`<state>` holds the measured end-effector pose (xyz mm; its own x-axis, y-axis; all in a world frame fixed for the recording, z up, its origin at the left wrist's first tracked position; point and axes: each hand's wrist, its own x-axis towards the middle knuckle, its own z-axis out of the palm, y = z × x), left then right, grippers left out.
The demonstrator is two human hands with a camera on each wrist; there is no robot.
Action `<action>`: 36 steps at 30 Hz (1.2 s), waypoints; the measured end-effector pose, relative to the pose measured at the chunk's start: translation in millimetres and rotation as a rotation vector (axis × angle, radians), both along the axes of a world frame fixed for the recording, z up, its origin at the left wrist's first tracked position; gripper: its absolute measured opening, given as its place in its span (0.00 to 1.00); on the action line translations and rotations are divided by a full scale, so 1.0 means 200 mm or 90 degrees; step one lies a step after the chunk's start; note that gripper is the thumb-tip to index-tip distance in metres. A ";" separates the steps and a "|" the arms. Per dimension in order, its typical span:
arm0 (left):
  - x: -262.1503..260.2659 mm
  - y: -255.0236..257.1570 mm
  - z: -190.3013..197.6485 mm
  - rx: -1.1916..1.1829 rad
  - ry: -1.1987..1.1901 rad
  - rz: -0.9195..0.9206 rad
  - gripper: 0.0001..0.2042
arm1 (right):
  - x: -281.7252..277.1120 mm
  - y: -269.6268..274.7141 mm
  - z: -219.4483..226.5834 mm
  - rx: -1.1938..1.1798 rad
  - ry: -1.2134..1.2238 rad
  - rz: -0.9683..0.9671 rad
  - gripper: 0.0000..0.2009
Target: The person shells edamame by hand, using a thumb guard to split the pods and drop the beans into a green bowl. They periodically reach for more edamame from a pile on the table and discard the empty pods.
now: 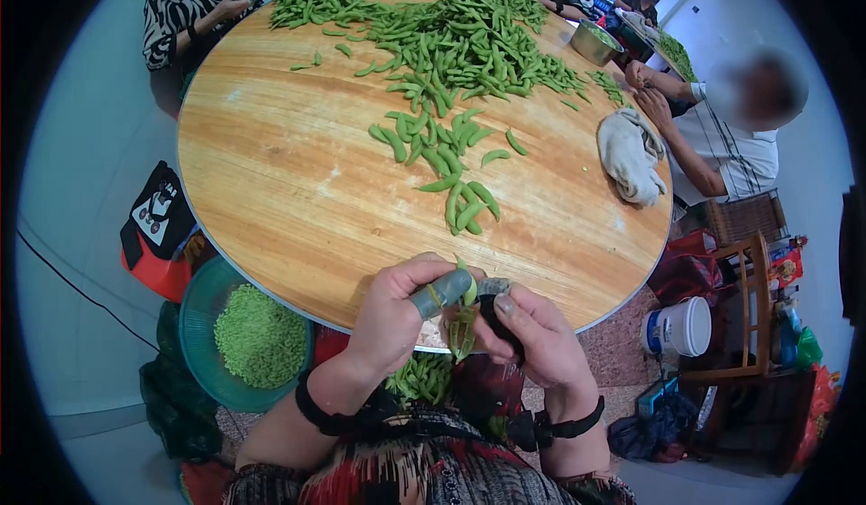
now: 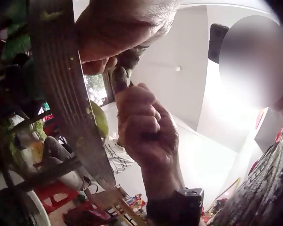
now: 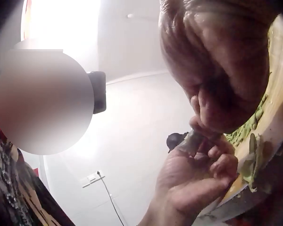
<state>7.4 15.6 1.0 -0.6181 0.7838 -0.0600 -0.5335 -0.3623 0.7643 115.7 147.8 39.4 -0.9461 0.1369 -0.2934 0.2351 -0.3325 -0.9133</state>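
The person's left hand (image 1: 383, 320) and right hand (image 1: 548, 343) meet at the near rim of the round, light-brown wooden desk (image 1: 280, 189), fingers curled, pinching a split, slender green bean pod (image 1: 462, 332) that hangs between the fingertips. Beyond them, a heap of plump green pods (image 1: 469, 36) spreads across the desk, near a crumpled whitish cloth (image 1: 629, 155). A round teal plastic basin (image 1: 197, 325) holds shelled beans; a white plastic bucket (image 1: 695, 326) stands opposite.

Head view downward; wrist views upward, close.
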 end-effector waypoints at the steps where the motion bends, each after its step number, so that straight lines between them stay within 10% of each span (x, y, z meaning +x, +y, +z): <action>1: 0.00 0.00 -0.01 -0.002 0.000 0.000 0.06 | 0.00 0.00 0.00 -0.039 -0.012 0.012 0.11; 7: 0.02 0.02 -0.05 -0.080 0.194 0.100 0.06 | -0.01 -0.02 -0.03 -0.077 -0.032 0.004 0.10; 15: 0.01 -0.02 -0.06 0.065 -0.007 -0.068 0.03 | -0.03 -0.04 -0.04 -0.263 -0.084 -0.045 0.09; 20: 0.09 0.01 0.04 -0.122 0.153 0.094 0.03 | -0.09 -0.09 -0.13 0.287 0.057 -0.141 0.10; 24: 0.05 0.00 -0.03 -0.156 0.193 0.169 0.08 | -0.13 -0.01 -0.12 0.191 0.014 -0.090 0.10; 27: -0.01 -0.01 -0.05 -0.131 0.103 0.181 0.14 | -0.23 0.10 -0.04 0.772 0.043 -0.061 0.11; 30: -0.01 -0.01 -0.09 -0.147 0.216 0.155 0.17 | -0.34 0.18 -0.06 1.019 0.006 0.004 0.12; 36: 0.00 -0.03 -0.05 -0.241 0.448 0.125 0.17 | -0.30 0.14 0.01 0.920 0.030 0.009 0.12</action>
<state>7.9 10.2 -8.9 -0.7334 0.6620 0.1546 0.1623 -0.0503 0.9855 55.0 175.2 40.5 -0.9547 0.2718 0.1210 0.1916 0.8729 -0.4486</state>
